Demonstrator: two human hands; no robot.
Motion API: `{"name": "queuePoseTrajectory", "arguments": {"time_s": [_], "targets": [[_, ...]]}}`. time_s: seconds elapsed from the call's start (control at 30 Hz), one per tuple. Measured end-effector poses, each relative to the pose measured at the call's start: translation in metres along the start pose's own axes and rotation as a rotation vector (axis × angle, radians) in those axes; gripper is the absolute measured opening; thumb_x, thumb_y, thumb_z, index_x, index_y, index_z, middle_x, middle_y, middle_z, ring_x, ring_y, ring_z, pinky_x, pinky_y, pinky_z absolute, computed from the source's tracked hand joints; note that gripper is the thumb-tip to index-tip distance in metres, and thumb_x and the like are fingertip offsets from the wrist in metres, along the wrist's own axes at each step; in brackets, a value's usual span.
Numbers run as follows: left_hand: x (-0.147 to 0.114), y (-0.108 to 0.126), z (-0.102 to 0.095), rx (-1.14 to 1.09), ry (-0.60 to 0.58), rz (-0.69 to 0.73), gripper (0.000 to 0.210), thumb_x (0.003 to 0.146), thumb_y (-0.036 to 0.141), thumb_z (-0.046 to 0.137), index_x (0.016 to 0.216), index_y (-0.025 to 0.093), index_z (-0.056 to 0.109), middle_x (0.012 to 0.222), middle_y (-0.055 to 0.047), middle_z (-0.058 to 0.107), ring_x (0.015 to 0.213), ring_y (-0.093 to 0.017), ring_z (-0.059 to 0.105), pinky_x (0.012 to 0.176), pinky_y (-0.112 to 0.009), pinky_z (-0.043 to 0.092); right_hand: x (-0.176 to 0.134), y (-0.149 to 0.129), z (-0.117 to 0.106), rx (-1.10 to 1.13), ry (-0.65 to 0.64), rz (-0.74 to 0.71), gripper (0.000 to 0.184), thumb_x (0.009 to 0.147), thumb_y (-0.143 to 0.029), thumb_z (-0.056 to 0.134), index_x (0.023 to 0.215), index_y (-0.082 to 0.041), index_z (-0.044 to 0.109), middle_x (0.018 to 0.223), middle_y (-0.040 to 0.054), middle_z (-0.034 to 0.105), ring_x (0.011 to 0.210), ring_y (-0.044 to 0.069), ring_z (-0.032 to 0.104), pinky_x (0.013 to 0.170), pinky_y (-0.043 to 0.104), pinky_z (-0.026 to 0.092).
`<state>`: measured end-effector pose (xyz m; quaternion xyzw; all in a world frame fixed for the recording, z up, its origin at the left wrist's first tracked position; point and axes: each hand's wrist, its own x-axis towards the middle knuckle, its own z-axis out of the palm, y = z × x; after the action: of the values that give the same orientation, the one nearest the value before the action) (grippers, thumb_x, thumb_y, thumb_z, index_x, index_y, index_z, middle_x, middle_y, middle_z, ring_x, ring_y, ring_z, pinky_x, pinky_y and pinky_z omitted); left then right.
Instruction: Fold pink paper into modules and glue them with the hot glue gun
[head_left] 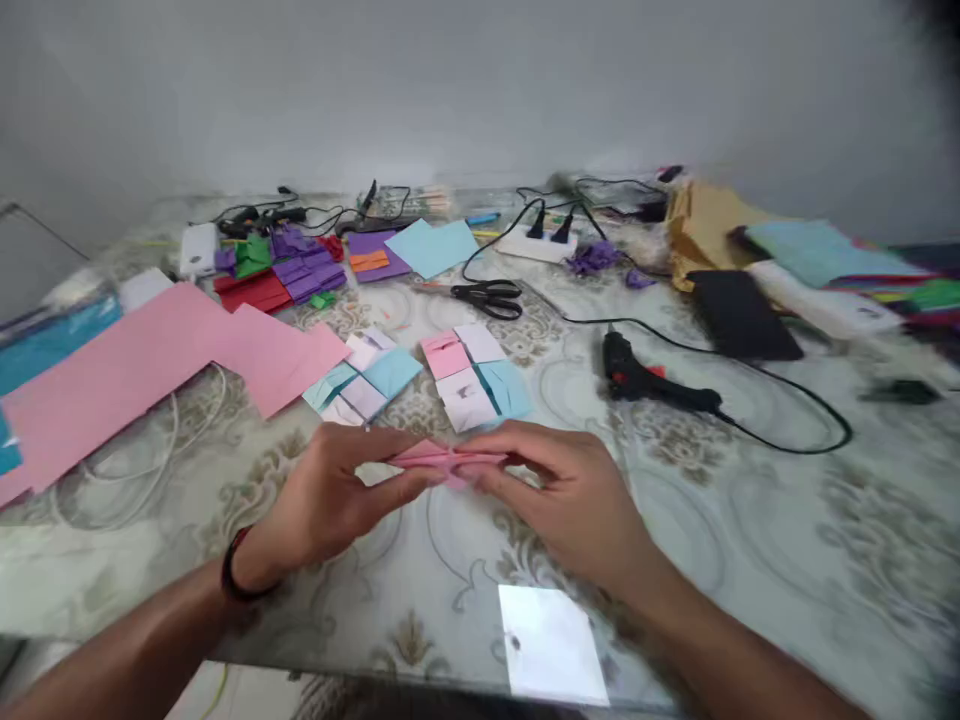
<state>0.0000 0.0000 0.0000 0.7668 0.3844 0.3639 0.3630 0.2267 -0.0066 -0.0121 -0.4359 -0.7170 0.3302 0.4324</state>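
Note:
A small folded piece of pink paper is pinched between my two hands, just above the patterned tablecloth. My left hand, with a dark band at the wrist, grips its left side between thumb and fingers. On the right side, the thumb and fingers of my right hand close on the same paper. Just beyond my fingers lie folded squares in pink, white and light blue, with a similar white and blue group to their left. A white paper square rests near the table's front edge.
A black glue gun with its cord lies to the right, near a dark phone-like slab. Black-handled scissors and a white power strip are farther back. Large pink sheets and a white cable occupy the left.

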Motion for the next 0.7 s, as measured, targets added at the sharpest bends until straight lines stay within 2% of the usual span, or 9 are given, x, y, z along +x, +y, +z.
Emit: {"name": "queuePoseTrajectory", "arguments": {"time_s": [0.23, 0.43, 0.57, 0.7], "targets": [[-0.0067, 0.0011, 0.0018, 0.109, 0.076, 0.108, 0.014, 0.092, 0.015, 0.078, 0.103, 0.022, 0.083, 0.089, 0.001, 0.087, 0.068, -0.01, 0.079, 0.059, -0.013, 0.055, -0.0046, -0.0018, 0.0038, 0.031, -0.01, -0.107, 0.007, 0.09, -0.01, 0.078, 0.089, -0.016, 0.082, 0.079, 0.0021, 0.08, 0.069, 0.013, 0.075, 0.058, 0.02, 0.056], [-0.0043, 0.0053, -0.0036, 0.152, 0.084, 0.101, 0.013, 0.093, 0.016, 0.077, 0.1, 0.025, 0.082, 0.09, 0.001, 0.086, 0.07, -0.013, 0.079, 0.064, -0.019, 0.058, -0.0043, -0.0056, -0.0007, -0.024, 0.03, -0.27, 0.005, 0.092, -0.009, 0.077, 0.091, -0.011, 0.081, 0.08, 0.0055, 0.079, 0.07, 0.013, 0.074, 0.067, 0.021, 0.057], [-0.0043, 0.0067, -0.0042, 0.151, 0.068, 0.119, 0.015, 0.092, 0.018, 0.079, 0.103, 0.028, 0.082, 0.089, 0.001, 0.086, 0.063, -0.013, 0.077, 0.056, -0.02, 0.054, -0.0054, -0.0067, -0.0027, -0.052, 0.023, -0.317, 0.005, 0.094, -0.011, 0.075, 0.091, -0.01, 0.079, 0.074, 0.0045, 0.075, 0.065, 0.013, 0.069, 0.062, 0.023, 0.054], [-0.0058, 0.0079, -0.0046, 0.2, 0.053, 0.179, 0.014, 0.093, 0.02, 0.077, 0.104, 0.028, 0.082, 0.088, 0.001, 0.087, 0.054, -0.011, 0.072, 0.052, -0.021, 0.052, -0.0068, -0.0055, -0.001, -0.031, 0.029, -0.348, 0.008, 0.093, -0.012, 0.077, 0.101, -0.009, 0.077, 0.084, 0.0078, 0.078, 0.072, 0.014, 0.072, 0.069, 0.025, 0.057]]}}
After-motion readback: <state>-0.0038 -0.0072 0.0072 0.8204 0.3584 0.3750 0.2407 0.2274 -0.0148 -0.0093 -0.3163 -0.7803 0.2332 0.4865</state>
